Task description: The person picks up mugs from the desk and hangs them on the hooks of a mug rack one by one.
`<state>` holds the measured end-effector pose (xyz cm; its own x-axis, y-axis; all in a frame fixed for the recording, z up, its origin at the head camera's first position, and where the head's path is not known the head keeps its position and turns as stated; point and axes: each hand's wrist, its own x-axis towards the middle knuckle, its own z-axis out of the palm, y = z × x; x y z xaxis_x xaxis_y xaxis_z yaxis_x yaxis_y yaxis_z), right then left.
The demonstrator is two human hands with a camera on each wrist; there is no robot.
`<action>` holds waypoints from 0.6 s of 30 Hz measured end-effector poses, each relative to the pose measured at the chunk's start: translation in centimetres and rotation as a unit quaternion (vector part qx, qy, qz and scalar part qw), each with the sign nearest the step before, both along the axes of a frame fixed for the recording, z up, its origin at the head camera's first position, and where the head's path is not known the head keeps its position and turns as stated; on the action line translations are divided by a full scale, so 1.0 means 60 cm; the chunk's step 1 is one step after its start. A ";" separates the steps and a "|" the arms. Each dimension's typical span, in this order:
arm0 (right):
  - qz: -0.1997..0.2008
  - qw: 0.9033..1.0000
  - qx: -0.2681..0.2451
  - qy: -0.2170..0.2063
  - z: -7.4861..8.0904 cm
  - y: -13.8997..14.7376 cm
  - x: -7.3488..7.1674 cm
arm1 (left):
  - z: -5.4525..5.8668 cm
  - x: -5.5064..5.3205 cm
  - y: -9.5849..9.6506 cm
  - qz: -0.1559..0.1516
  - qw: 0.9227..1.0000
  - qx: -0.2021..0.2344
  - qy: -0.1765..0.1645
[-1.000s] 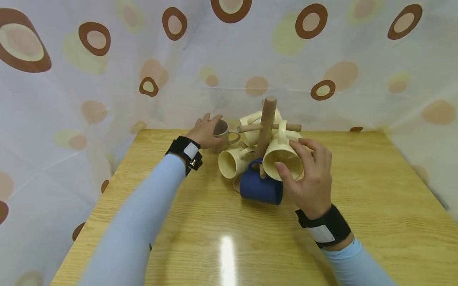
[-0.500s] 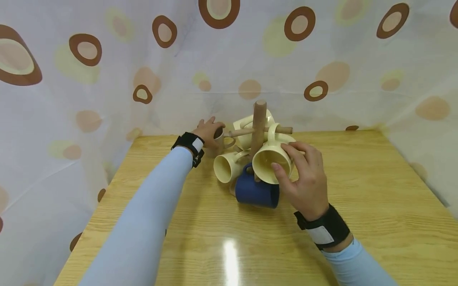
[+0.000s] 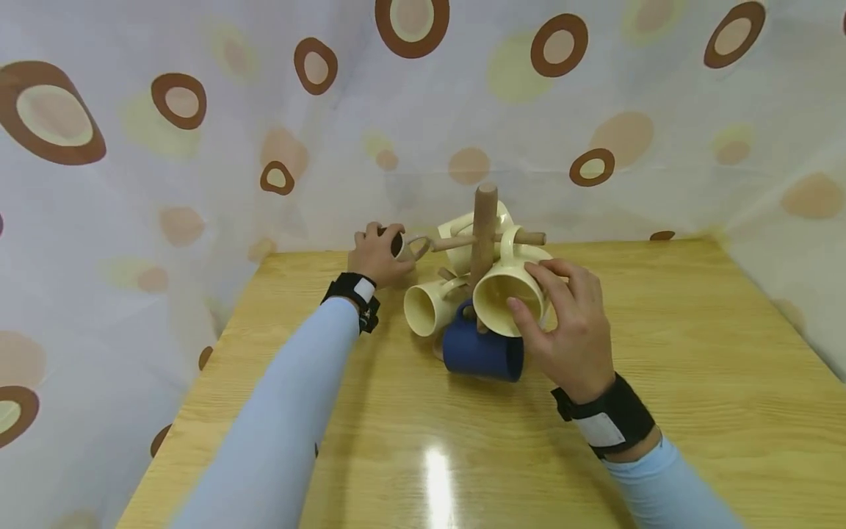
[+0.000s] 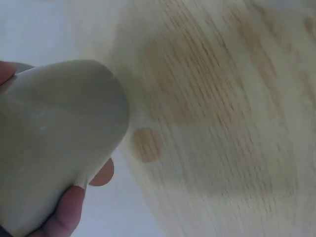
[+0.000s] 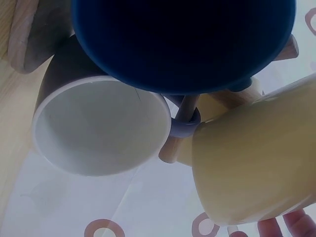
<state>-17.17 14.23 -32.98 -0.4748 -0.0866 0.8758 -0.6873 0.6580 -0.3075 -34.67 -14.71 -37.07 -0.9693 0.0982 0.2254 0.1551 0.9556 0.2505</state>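
My left hand (image 3: 378, 258) holds a grey-beige mug (image 4: 64, 113) around its body. The mug is tilted, its handle (image 3: 419, 246) right at the tip of the left peg on a wooden mug tree (image 3: 485, 220). My right hand (image 3: 573, 330) grips a cream mug (image 3: 497, 300) at the tree's front right, thumb inside the rim and fingers along the outside. That mug's handle points up beside the post. In the right wrist view, fingertips (image 5: 296, 224) lie against the cream mug's wall (image 5: 256, 153).
Below the gripped cream mug hangs a blue mug (image 3: 479, 351). Another cream mug (image 3: 432, 305) hangs at lower left, and one more (image 3: 457, 257) behind the post. A dark mug with a white inside (image 5: 103, 128) shows in the right wrist view. A patterned curtain (image 3: 396, 147) backs the table (image 3: 661, 330).
My left hand has turned the grey-beige mug from upright to tilted and brought its handle up to the left peg's tip. My right hand keeps its grip on the cream mug.
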 end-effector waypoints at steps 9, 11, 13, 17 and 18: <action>0.006 1.000 0.005 -0.005 0.003 0.007 -0.002 | 0.076 0.087 -0.046 -0.088 0.947 0.275 0.140; 0.007 1.000 0.003 -0.005 0.004 0.006 -0.003 | 0.097 0.119 -0.052 -0.116 0.926 0.328 0.146; 0.009 1.000 0.001 -0.006 0.004 0.005 -0.002 | 0.112 0.152 -0.057 -0.136 0.909 0.370 0.137; 0.008 1.000 -0.004 -0.010 0.002 0.002 0.000 | 0.129 0.209 -0.057 -0.180 0.885 0.419 0.097; 0.008 1.000 -0.006 -0.011 0.002 0.002 0.000 | 0.131 0.218 -0.054 -0.193 0.881 0.424 0.084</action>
<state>-17.17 14.34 -32.88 -0.4931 -0.0845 0.8659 -0.6906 0.6433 -0.3305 -21.56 -17.98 -29.22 -0.8470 0.1398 0.5129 0.5297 0.3035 0.7920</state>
